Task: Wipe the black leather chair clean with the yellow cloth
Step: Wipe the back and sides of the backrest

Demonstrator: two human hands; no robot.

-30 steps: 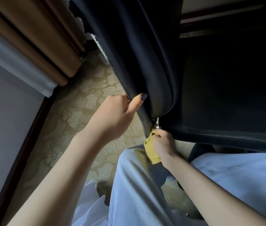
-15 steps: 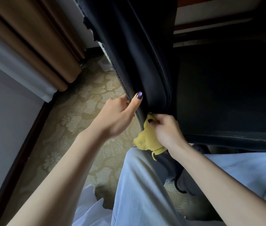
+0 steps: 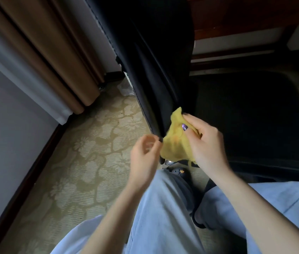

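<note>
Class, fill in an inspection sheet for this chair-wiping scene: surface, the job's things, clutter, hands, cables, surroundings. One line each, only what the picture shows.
Surface: black leather chair, backrest edge and dark seat in view; too shaded to tell any dirt.
Job's things: yellow cloth, bunched against the backrest's lower edge.
Clutter: what looks like a clear plastic scrap on the floor by the chair.
Hands: right hand grips the cloth; left hand is blurred, fingers curled beside the cloth's edge, contact cannot be told.
Cables: nothing seen.
Surroundings: patterned carpet, brown curtain, grey wall, wooden furniture beyond the chair.
</note>
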